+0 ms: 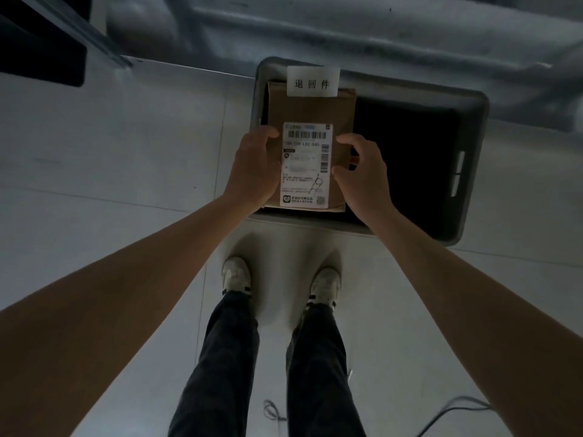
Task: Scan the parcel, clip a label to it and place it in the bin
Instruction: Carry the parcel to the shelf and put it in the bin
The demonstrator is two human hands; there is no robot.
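Note:
A brown cardboard parcel (310, 108) with a white shipping label (305, 165) on top sits over the left part of a grey bin (473, 127) on the floor. A white card label (313, 81) with black characters is clipped to the parcel's far edge. My left hand (252, 167) grips the parcel's left side. My right hand (362, 175) holds its right side, with thumb and fingers curled on the edge. Whether the parcel rests on the bin's bottom or hangs above it, I cannot tell.
The bin's right part is dark and shows nothing inside. My two feet in pale shoes (236, 274) stand on the grey tiled floor just before the bin. A cable (451, 411) lies at the lower right. A dark table edge (44, 42) is at the upper left.

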